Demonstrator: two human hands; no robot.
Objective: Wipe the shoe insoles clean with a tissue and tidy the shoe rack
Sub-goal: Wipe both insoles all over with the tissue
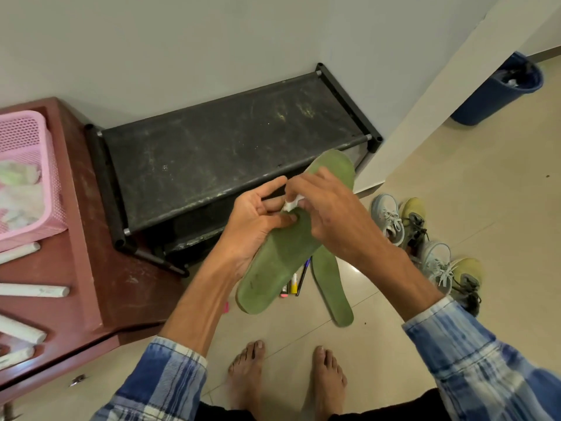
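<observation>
Left hand [258, 220] holds the green insole [282, 259] from its left edge, palm under it, thumb clamped on the top face at about mid-length. Right hand [331, 214] pinches a small white tissue [292, 204] wad and presses it onto the top face right next to that thumb. Key geometry: the insole's long axis runs diagonally, heel end low-left toward the person, toe end up-right over the front of the shoe rack [212, 153]. The tissue sits roughly mid-axis, so the whole heel half lies down-left of the right hand, uncovered and reachable, while the toe half lies under and beyond the right hand, partly hidden. My read: the next stroke wants to run along the axis, not across it. The right hand does the travel and the left only supports. The left thumb is touching or nearly touching the tissue, so it will likely block a heelward pass unless the grip shifts. Second insole [332, 287] lies flat on the floor [455, 183] below the held one, closer to the right hand, likely not wiped yet. Shoes [391, 217] stand on the floor to the right, off the rack, so tidying looks not started.
</observation>
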